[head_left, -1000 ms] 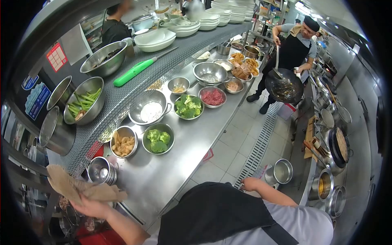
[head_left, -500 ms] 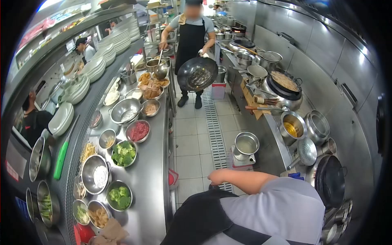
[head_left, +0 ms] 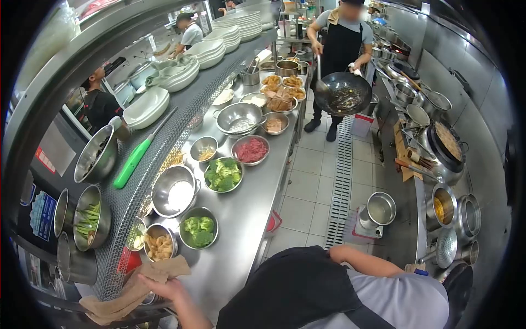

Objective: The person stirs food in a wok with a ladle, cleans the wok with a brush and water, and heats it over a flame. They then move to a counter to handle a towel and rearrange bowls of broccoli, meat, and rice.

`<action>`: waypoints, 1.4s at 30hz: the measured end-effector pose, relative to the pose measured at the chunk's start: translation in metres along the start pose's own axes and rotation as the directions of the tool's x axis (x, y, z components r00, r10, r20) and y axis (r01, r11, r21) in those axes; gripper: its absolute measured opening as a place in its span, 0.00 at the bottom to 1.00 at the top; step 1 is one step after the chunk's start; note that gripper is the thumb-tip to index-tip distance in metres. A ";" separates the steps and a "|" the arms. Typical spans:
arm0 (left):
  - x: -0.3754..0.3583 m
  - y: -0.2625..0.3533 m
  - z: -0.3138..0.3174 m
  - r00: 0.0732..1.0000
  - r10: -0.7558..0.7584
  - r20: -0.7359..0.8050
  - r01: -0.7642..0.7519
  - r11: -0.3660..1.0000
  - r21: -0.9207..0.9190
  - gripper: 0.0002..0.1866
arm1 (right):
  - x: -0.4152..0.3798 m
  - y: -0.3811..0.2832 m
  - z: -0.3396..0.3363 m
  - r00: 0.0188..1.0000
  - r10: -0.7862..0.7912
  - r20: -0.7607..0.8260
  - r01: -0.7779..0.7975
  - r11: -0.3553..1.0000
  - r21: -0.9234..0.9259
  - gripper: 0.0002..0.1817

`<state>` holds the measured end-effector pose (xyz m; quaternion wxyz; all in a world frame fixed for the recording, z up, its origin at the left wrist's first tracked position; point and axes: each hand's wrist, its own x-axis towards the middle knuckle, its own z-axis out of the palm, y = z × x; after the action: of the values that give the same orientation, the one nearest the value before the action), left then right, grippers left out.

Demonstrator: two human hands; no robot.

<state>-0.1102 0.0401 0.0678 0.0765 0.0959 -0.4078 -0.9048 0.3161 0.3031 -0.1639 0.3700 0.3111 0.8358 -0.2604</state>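
At the lower left, my left hand has its fingers on a crumpled brown cloth, pinching it at the counter's edge. Just beyond lie a bowl of beige pieces and a bowl of broccoli. My right forearm bends in toward the black apron, and the hand at its end is hidden.
Another person stands in the aisle tilting a black wok. Food bowls line the steel counter. A metal pot stands low by the right counter. A green-handled tool rests on the mesh shelf.
The view has swung left, so the counter shows more fully. My left hand has come into view at the brown cloth. My right hand has dropped out of sight behind the apron.
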 end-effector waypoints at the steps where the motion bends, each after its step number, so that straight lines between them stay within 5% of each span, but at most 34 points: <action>1: 0.010 -0.007 -0.012 1.000 0.000 0.006 -0.001 0.999 0.034 0.35 | 0.004 -0.002 -0.009 1.000 0.009 0.003 -0.009 1.000 -0.016 0.21; 5: 0.016 -0.007 -0.020 1.000 0.011 -0.024 -0.008 0.991 0.133 0.37 | -0.029 -0.047 -0.095 1.000 0.024 -0.002 -0.024 0.997 0.071 0.21; 14: 0.042 -0.017 -0.046 0.991 0.110 -0.076 -0.091 0.971 0.220 0.38 | 0.044 -0.068 -0.226 0.848 -0.403 -0.344 0.475 0.866 0.155 0.25; 18: 0.044 -0.018 -0.034 0.947 0.261 -0.189 -0.199 0.935 0.293 0.35 | 0.069 -0.079 -0.296 0.818 -0.482 -0.314 0.553 0.809 0.198 0.24; 20: 0.073 -0.016 -0.090 0.964 0.187 -0.191 -0.101 0.917 0.386 0.29 | 0.087 -0.085 -0.323 0.813 -0.522 -0.259 0.582 0.705 0.405 0.20; 23: 0.060 -0.022 -0.070 0.911 0.327 -0.251 -0.225 0.905 0.362 0.27 | 0.101 -0.093 -0.359 0.753 -0.630 -0.190 0.578 0.496 0.649 0.14; 26: 0.048 -0.023 -0.046 0.880 0.392 -0.269 -0.299 0.896 0.328 0.29 | 0.116 -0.099 -0.392 0.728 -0.683 -0.068 0.498 0.457 0.737 0.12; 34: -0.021 -0.016 -0.030 0.807 0.442 -0.393 -0.295 0.876 0.381 0.26 | 0.156 -0.131 -0.431 0.616 -0.729 0.299 0.468 0.643 0.606 0.19; 38: -0.060 -0.033 -0.047 0.815 0.400 -0.418 -0.184 0.864 0.469 0.25 | 0.160 -0.153 -0.424 0.589 -0.737 0.333 0.666 0.675 0.316 0.36; 40: -0.077 -0.054 -0.043 0.796 0.435 -0.421 -0.172 0.829 0.532 0.23 | 0.160 -0.156 -0.415 0.516 -0.842 0.160 0.855 0.516 -0.040 0.37; 42: -0.094 -0.070 -0.028 0.747 0.243 -0.619 0.139 0.853 0.503 0.20 | 0.154 -0.163 -0.413 0.572 -0.786 0.234 0.808 0.589 0.001 0.38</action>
<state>-0.0161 0.0858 0.0074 0.2135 0.4155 -0.5843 -0.6636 -0.0705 0.5186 -0.0067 0.3148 -0.1482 0.8547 -0.3854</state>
